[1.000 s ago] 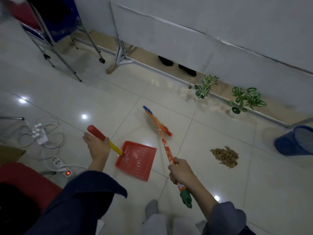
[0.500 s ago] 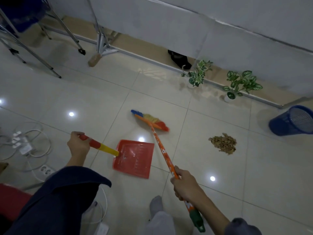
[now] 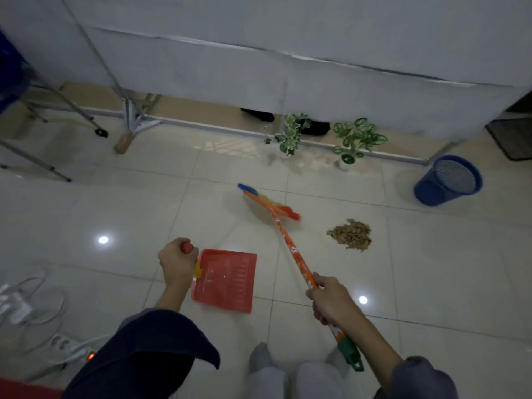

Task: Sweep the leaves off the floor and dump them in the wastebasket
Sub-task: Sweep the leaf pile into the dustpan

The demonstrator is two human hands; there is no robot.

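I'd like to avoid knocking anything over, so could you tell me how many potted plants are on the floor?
2: one potted plant stands by the curtain base behind the broom head, the other right of it, nearer the wastebasket. The curtain may hide more.

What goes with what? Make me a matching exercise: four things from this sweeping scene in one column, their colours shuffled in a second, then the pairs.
Things:
1. dustpan
2. wastebasket
3. leaf pile
4. broom grip end

Colours:
A. blue
B. green
C. red
D. brown

Pairs: 1-C, 2-A, 3-D, 4-B
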